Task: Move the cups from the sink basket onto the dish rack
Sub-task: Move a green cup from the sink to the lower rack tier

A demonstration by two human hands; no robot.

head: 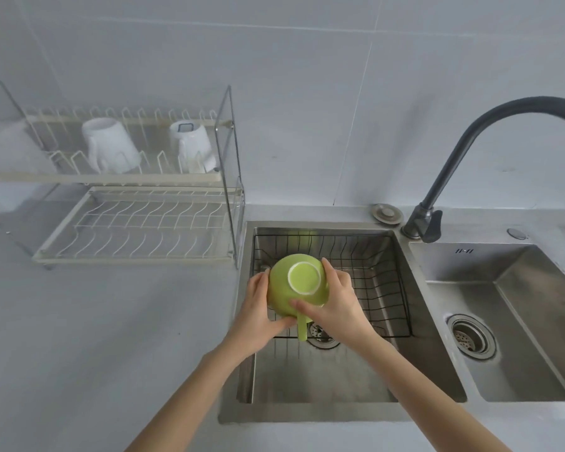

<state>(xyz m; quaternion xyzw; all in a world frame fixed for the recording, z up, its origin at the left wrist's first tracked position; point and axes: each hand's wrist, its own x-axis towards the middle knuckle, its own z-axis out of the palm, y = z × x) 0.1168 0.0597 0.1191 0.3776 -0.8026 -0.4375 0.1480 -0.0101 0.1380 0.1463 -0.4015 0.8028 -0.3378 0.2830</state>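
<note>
A green cup (282, 282) is upside down over the left side of the black wire sink basket (372, 275), its pale base facing me and its handle pointing toward me. My left hand (258, 314) grips its left side and my right hand (336, 305) grips its right side and lower edge. Two white cups (110, 145) (193, 145) stand upside down on the top shelf of the white two-tier dish rack (137, 223) at the left on the counter. The rack's lower shelf holds nothing.
The basket sits in the left steel sink bowl (307, 386), with a drain under it. A second bowl (519, 321) lies to the right. A dark curved faucet (470, 132) rises behind the sinks. Grey counter (95, 337) stretches left of the sink, in front of the rack.
</note>
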